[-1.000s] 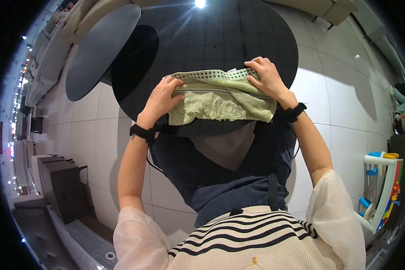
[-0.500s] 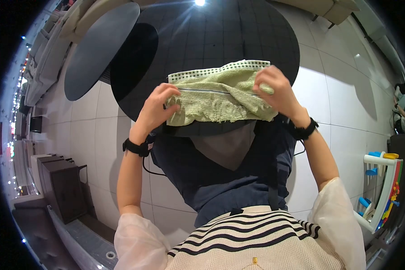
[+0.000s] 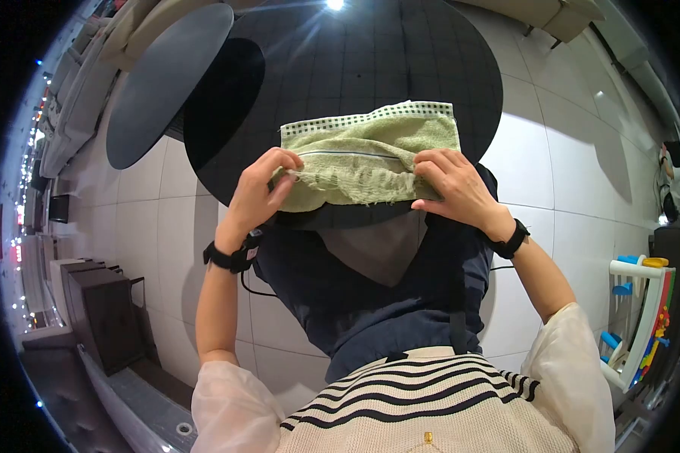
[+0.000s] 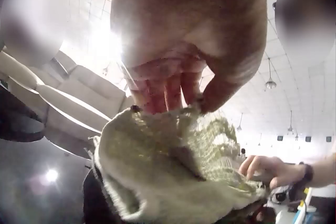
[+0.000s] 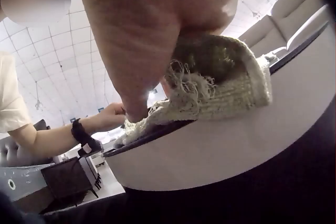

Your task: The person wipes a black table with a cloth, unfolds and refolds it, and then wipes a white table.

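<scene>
A light green towel (image 3: pixel 355 177) with a checked border along its far side lies creased at the near edge of the round black table; its near side is frayed. My left hand (image 3: pixel 261 189) pinches the towel's near left part between thumb and fingers, and in the left wrist view the cloth (image 4: pixel 157 182) hangs raised from the fingertips. At the near right part my right hand (image 3: pixel 457 189) has its fingers curled over the cloth, the thumb low by the table edge. In the right wrist view frayed threads (image 5: pixel 191 90) show beside that thumb.
The black tabletop (image 3: pixel 355 60) stretches beyond the towel. A smaller grey oval top (image 3: pixel 170 83) and a black one stand at the left. My lap in dark trousers (image 3: pixel 385 317) is below the near edge. A colourful toy rack (image 3: pixel 650 325) stands far right.
Both hands have come from the towel's upper side down to its near side. The checked border, gripped earlier, lies released and flatter; the hands now hold the near frayed part.
</scene>
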{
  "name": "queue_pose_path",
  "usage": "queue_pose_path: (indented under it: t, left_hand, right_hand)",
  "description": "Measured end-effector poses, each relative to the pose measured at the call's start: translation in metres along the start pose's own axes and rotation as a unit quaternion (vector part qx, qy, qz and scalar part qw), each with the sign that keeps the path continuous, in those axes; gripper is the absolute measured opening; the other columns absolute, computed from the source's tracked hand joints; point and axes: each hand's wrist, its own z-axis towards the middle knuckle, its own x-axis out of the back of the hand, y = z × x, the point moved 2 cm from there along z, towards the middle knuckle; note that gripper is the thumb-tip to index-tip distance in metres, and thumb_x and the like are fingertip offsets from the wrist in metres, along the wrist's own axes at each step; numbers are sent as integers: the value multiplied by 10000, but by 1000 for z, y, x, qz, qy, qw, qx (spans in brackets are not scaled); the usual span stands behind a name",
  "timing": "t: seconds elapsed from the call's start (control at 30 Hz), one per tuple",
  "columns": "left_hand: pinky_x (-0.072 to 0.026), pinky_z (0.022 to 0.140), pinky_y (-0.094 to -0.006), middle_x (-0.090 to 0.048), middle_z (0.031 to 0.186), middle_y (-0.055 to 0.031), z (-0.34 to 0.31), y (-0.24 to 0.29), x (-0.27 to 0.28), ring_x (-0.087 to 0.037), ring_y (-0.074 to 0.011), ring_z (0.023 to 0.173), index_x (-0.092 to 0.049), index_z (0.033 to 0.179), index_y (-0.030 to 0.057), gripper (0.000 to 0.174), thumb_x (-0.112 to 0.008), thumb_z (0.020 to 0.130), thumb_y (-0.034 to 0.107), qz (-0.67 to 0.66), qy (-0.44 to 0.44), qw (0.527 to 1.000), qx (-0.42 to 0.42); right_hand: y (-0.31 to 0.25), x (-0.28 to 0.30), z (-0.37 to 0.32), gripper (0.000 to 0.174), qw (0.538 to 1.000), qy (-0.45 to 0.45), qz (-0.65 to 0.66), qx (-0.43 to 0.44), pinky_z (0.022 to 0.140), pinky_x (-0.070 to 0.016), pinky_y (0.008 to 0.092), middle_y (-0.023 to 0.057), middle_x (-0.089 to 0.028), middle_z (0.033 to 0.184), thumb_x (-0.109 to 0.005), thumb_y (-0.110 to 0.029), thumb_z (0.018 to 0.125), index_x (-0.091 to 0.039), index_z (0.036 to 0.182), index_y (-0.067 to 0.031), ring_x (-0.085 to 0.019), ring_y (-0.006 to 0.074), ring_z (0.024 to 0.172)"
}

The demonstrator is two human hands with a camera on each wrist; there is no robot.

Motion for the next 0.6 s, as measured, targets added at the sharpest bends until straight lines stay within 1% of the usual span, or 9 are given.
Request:
queue_pose_path:
  t: [0.07,0.17,0.2,0.23,0.27,0.37,0.43,0.57,0.6]
  left_hand:
    - [-501,830,-297,-686,1004,-106,-6,19,14,-658,-176,922,-526,910,13,52,-540,870,-17,-73,7,997,29]
    - [-494,851,-298,-692,1006,-132,-16,48,28,-650,-170,956,-505,910,10,88,-484,846,-46,-160,25,987,14]
    - [-501,873,-321,-692,996,-163,-19,58,32,-664,-201,947,-491,910,18,108,-455,838,-55,-154,28,988,-4]
    - [-503,874,-323,-694,991,-168,-23,65,34,-667,-203,943,-485,907,23,105,-455,840,-51,-169,33,985,-8]
    - [-504,874,-325,-695,987,-173,-26,72,35,-671,-206,938,-480,905,29,102,-456,842,-47,-185,38,982,-12]
    - [-516,862,-332,-700,975,-201,-36,83,38,-681,-220,932,-472,898,48,75,-467,857,-14,-219,34,975,-33]
    - [-523,852,-334,-699,975,-209,-42,96,41,-682,-225,936,-478,901,52,60,-477,865,4,-240,23,970,-44]
    - [-545,805,-330,-702,946,-230,-58,105,40,-696,-241,891,-478,905,40,52,-498,864,14,-281,47,958,-26]
    - [-554,780,-332,-704,919,-233,-60,106,41,-702,-248,840,-483,894,30,82,-499,825,-10,-274,45,960,-24]
  right_hand:
    - [-3,3,1,543,1000,14,-10,-7,1024,-428,410,75,-564,1214,-828,-319,718,-556,1110,-59,-541,278,1166]
    - [-10,4,6,586,999,25,-21,0,1037,-417,416,80,-560,1231,-845,-300,672,-550,1117,-58,-531,284,1191]
    - [-14,3,7,594,999,31,-22,3,1042,-414,418,81,-559,1235,-847,-285,661,-549,1122,-58,-527,284,1199]
    - [-18,2,7,602,999,36,-23,6,1046,-411,420,82,-559,1238,-848,-269,649,-547,1127,-59,-524,285,1207]
    - [-20,-1,5,520,998,46,-31,9,1030,-428,426,81,-553,1272,-799,-152,647,-545,1094,-80,-538,297,1183]
    - [-26,0,1,473,995,79,-59,16,1012,-445,418,79,-565,1279,-737,-90,633,-599,1084,-58,-554,279,1171]
    - [-28,5,-5,457,991,97,-73,58,992,-458,402,74,-588,1274,-707,-78,649,-649,1101,-48,-570,259,1140]
    - [-33,16,-19,473,981,116,-109,113,957,-471,368,59,-633,1256,-665,-66,694,-708,1165,-50,-590,224,1071]
    - [-33,17,-23,489,979,123,-109,117,939,-474,353,54,-649,1240,-650,-66,710,-699,1197,-51,-592,210,1034]
